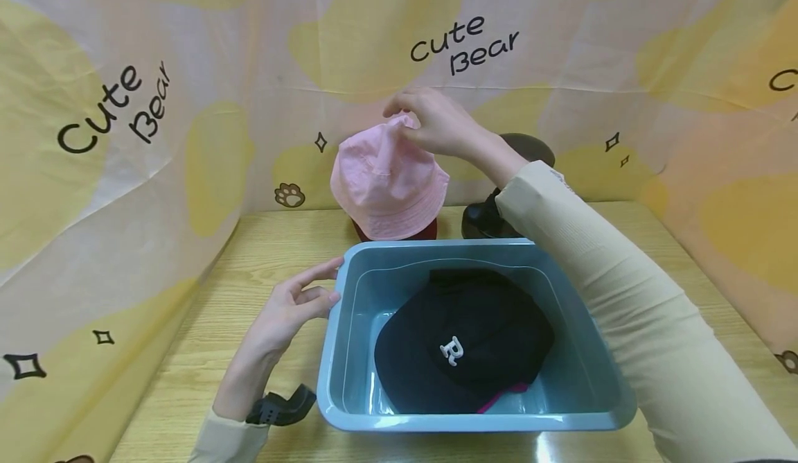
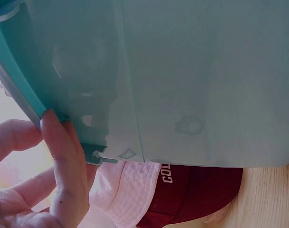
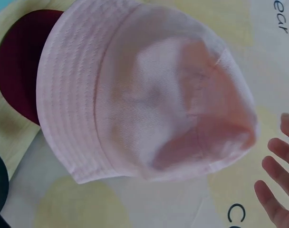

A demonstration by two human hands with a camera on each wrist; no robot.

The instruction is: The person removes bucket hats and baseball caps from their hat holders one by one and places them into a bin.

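Observation:
A light-blue plastic bin (image 1: 368, 423) stands on the table and holds a black cap (image 1: 430, 359) with a white "R". My left hand (image 1: 293, 307) grips the left rim with fingertips and thumb; the left wrist view shows the fingers (image 2: 63, 156) at the lip. Behind the bin, a pink bucket hat (image 1: 386, 179) sits over a dark red cap (image 2: 201, 194). At the top of its crown is my right hand (image 1: 436, 120). The right wrist view shows those fingers (image 3: 280, 173) spread and a little apart from the pink fabric, whose crown is dented.
A dark stand (image 1: 483, 220) with a rounded top (image 1: 530, 147) rises behind the bin on the right, partly hidden by my right sleeve (image 1: 623, 276). The patterned cloth (image 1: 349, 26) walls in the wooden table (image 1: 274, 241) at the back and sides.

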